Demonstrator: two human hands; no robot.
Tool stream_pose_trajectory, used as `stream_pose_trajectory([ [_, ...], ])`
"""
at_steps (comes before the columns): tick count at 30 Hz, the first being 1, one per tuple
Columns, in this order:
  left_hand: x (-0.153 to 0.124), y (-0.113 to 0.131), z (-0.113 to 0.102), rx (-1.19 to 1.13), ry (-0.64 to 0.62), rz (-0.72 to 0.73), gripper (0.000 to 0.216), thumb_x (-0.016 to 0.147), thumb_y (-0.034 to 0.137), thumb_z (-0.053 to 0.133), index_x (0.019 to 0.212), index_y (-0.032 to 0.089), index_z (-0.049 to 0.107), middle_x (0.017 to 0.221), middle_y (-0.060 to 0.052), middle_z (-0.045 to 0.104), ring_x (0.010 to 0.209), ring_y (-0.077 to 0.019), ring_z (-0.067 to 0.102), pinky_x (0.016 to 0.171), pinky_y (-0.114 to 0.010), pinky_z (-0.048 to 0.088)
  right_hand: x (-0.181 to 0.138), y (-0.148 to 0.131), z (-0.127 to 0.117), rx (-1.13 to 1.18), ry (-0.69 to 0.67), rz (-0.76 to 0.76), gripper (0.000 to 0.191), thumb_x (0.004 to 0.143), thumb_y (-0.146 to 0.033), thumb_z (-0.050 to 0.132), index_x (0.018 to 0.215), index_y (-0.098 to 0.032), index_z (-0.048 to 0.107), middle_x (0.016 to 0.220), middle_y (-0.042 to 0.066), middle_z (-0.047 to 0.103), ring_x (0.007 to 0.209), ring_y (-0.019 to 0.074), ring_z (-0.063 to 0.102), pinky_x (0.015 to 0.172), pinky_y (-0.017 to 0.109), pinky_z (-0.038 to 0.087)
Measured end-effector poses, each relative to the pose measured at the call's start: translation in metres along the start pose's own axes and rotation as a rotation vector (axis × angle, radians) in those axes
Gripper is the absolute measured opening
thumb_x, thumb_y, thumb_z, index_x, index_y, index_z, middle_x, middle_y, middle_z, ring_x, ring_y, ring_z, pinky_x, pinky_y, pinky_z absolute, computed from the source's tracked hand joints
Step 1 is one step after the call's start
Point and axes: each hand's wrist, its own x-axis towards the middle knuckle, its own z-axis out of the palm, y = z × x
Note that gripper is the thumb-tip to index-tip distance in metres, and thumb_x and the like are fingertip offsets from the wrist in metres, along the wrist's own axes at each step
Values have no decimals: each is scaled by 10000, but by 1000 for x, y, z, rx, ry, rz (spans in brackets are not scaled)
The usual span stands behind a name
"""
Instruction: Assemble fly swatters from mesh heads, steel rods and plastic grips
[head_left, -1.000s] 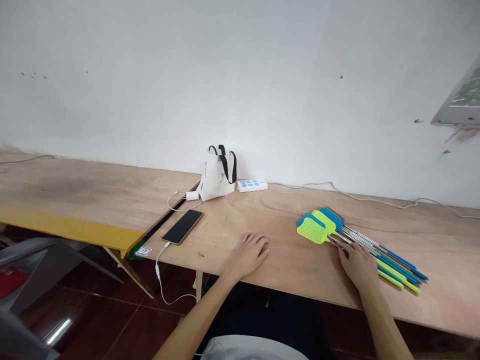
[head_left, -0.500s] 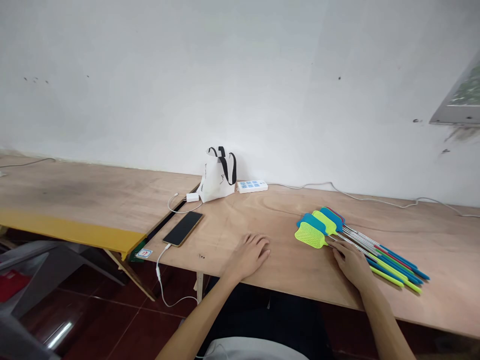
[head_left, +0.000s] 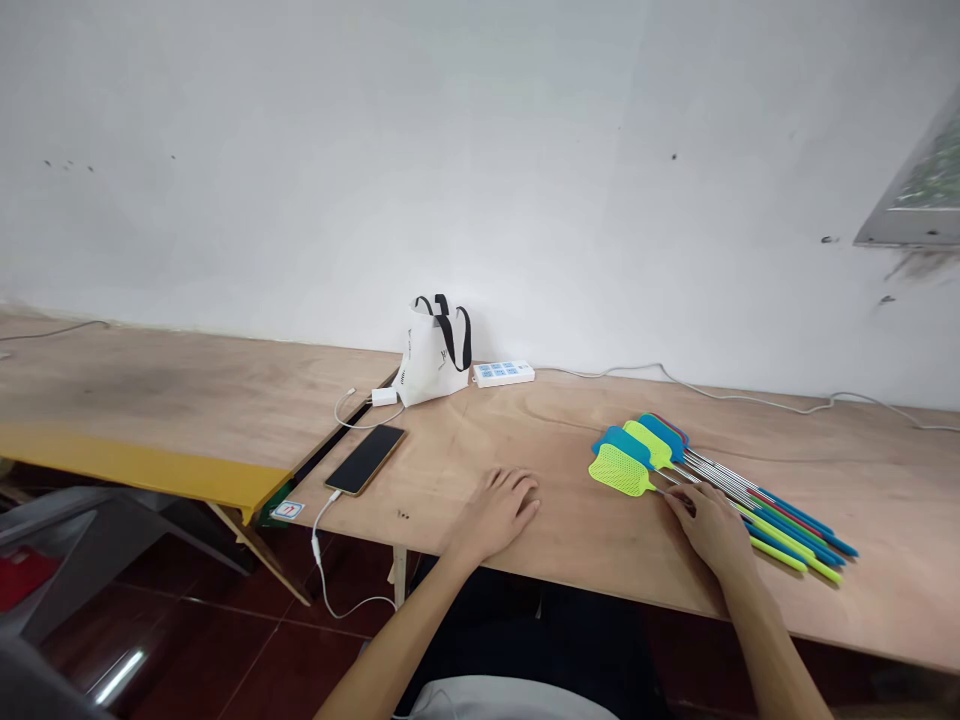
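Note:
My left hand lies palm down on the wooden table, holding nothing, its fingers loosely spread. A bunch of fly swatters with metal shafts lies to the right, their heads fanned toward the table's middle. Nearest to me is a yellow-green fly swatter; my right hand has thumb and fingers closed around its thin shaft just behind the head. Beside it lie a blue fly swatter, another yellow-green one and more blue ones; a red edge peeks out behind. My right hand covers part of the shafts.
A phone on a white cable lies at the left. Behind it are a white charger, a white bag with black handles and a power strip. Its cord runs along the wall. A yellow-edged table adjoins on the left.
My right hand has shifted slightly, its fingers curling more closely around the shaft of the nearest yellow-green fly swatter. My left hand and the other things stay put.

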Motion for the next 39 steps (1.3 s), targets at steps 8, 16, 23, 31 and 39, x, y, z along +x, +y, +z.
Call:
stream_pose_trajectory([
  [8, 0, -1, 1, 19, -4, -1, 273, 1056, 373, 435, 1247, 253, 590, 1354, -45, 609, 1296, -231, 508, 1138, -420, 354, 1, -5, -1, -138, -25, 59, 290, 1002, -352, 380, 952, -212, 630, 1019, 112, 655, 1018, 286, 586, 871, 398, 446],
  [16, 1, -1, 1, 18, -6, 5, 279, 1055, 370, 426, 1246, 253, 593, 1353, -46, 611, 1289, -233, 514, 1139, -430, 351, -2, -12, -13, -155, 44, 139, 342, 993, -424, 374, 1068, -231, 646, 1126, 131, 641, 1104, 323, 569, 845, 447, 439],
  [23, 1, 1, -1, 1, 2, -2, 279, 1054, 376, 436, 1238, 252, 604, 1355, -49, 614, 1287, -239, 517, 1132, -431, 355, -6, -13, -14, -146, -4, 158, 347, 965, -444, 387, 975, -260, 681, 1172, 104, 640, 1154, 309, 567, 896, 487, 425],
  [31, 0, -2, 3, 1, 11, 7, 269, 1052, 371, 447, 1236, 244, 598, 1344, -53, 615, 1278, -246, 518, 1125, -435, 357, 1, -17, -10, -163, 71, 11, 350, 1008, -390, 354, 1008, -224, 663, 1210, 116, 670, 1136, 296, 584, 906, 447, 428],
  [39, 1, -5, 6, 7, 11, 16, 288, 1055, 374, 421, 1255, 258, 593, 1358, -55, 609, 1295, -242, 515, 1127, -436, 359, -2, -17, -8, -194, -6, 68, 364, 1009, -404, 347, 1175, -241, 628, 1232, 113, 681, 1155, 301, 598, 849, 436, 461],
])
